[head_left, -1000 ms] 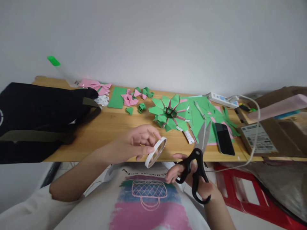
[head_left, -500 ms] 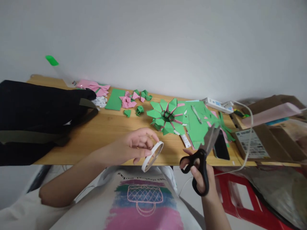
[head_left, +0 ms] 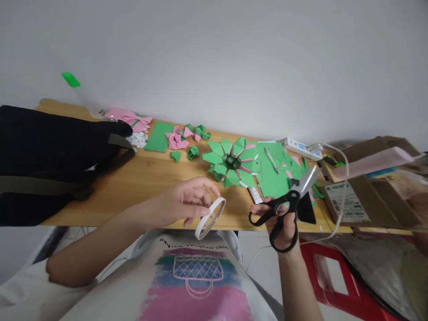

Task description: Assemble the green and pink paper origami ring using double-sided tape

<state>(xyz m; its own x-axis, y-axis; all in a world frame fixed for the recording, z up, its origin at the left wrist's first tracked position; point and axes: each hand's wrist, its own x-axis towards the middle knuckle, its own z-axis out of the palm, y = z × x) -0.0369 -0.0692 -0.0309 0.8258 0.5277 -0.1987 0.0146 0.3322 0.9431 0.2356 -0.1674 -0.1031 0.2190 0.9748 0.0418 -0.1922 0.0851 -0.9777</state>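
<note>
Between the thumb and fingers of my left hand (head_left: 190, 203) is a narrow roll of white tape (head_left: 201, 226), held tilted over the table's front edge. My right hand (head_left: 284, 229) grips black-handled scissors (head_left: 294, 196), with fingers in the loops and the metal blades pointing up and to the right. Beyond both hands lies a green and pink folded paper flower (head_left: 216, 157) with an open centre. Behind the scissors, a dark phone (head_left: 306, 209) is partly hidden. Green paper (head_left: 270, 176) with scraps and a pen-like cutter (head_left: 271, 160) lies right of the flower.
A black bag (head_left: 50, 151) covers the table's left end. Folded pink and green paper pieces (head_left: 176, 139) sit near the wall beside a green sheet (head_left: 157, 137). At right are a power strip (head_left: 301, 148), its white cable (head_left: 347, 178) and a cardboard box (head_left: 384, 200).
My right hand has lifted slightly and turned the scissors, so the blades lean further right. My left hand keeps the tape roll in nearly the same place. The view has shifted slightly.
</note>
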